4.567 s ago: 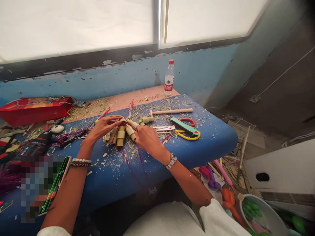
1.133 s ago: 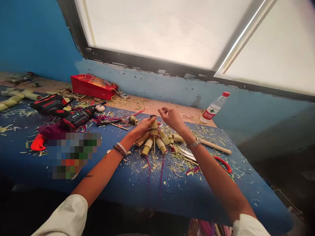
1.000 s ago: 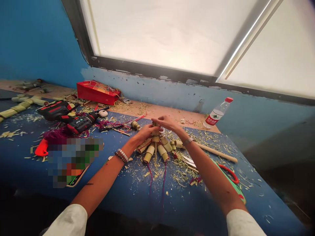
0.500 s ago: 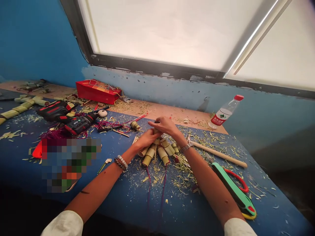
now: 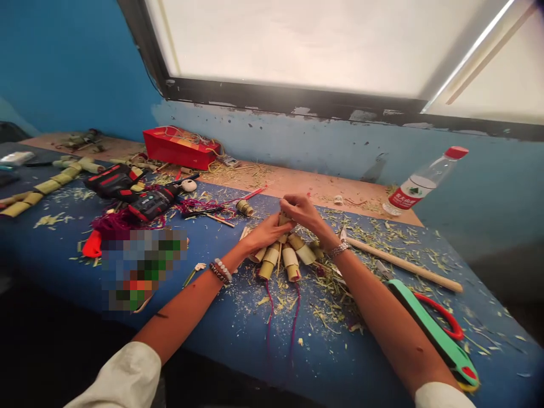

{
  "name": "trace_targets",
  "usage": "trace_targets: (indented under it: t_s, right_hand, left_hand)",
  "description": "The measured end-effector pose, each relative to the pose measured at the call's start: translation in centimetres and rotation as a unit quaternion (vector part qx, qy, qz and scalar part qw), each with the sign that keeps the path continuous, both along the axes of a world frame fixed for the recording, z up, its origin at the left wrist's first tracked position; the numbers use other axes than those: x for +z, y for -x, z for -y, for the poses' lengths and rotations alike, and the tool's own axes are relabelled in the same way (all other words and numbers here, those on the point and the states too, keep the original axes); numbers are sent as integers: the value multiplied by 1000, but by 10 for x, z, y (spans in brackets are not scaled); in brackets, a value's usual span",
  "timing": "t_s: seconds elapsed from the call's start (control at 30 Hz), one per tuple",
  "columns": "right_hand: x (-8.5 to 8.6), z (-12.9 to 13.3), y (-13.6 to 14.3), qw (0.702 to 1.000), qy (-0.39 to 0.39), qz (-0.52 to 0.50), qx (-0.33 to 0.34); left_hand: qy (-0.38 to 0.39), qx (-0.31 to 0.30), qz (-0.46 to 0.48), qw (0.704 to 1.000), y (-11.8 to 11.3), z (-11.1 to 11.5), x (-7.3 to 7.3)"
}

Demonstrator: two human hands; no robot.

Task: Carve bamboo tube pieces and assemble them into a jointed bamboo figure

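My left hand [image 5: 271,231] is closed around a short upright bamboo piece [image 5: 284,218] at the top of a jointed bamboo figure. Over that piece my right hand [image 5: 304,212] is curled into a fist; what its fingers pinch is hidden. Below the hands, bamboo tube sections [image 5: 291,263] fan out on the blue table, touching or nearly touching one another. Purple cords [image 5: 294,306] run from two of the sections toward the table's front edge. A thin stick [image 5: 279,259] lies between those two sections.
To the right lie a wooden-handled hammer [image 5: 403,263], a green-handled tool [image 5: 436,328] and a red ring-shaped handle [image 5: 446,317]. A water bottle [image 5: 419,184] stands behind them. Leftward are a power drill [image 5: 155,203], purple string [image 5: 113,225] and a red box [image 5: 182,148]. Shavings [image 5: 327,294] litter the table.
The view has shifted, so the scene sits further right. My right hand's fingers have curled in over the bamboo piece; a dark bit seen at them before no longer shows. My left hand keeps its hold.
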State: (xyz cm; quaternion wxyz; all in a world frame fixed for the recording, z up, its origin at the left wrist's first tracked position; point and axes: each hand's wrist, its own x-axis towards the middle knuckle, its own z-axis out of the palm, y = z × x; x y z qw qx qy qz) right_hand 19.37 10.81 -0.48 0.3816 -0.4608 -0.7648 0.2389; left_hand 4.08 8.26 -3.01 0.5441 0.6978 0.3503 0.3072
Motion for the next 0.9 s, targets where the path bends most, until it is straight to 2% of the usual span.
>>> trace_targets:
  t_s: [0.23,0.43,0.53,0.67,0.9]
  right_hand:
    - [-3,5,-4,1000,7,-6,-3]
    - [19,9,-6,994,25,109,-16]
    - [27,7,0,981,24,176,-72]
    - [26,3,12,964,3,218,-154]
    - [18,3,5,972,-3,202,-117]
  left_hand:
    - [-15,-10,-2,1000,0,1,-2]
    - [-56,10,-18,998,-1,1,-4]
    - [-86,49,-44,994,-2,5,-3]
    - [-101,71,-56,991,-2,9,-1]
    - [-95,55,-64,992,-2,7,-4]
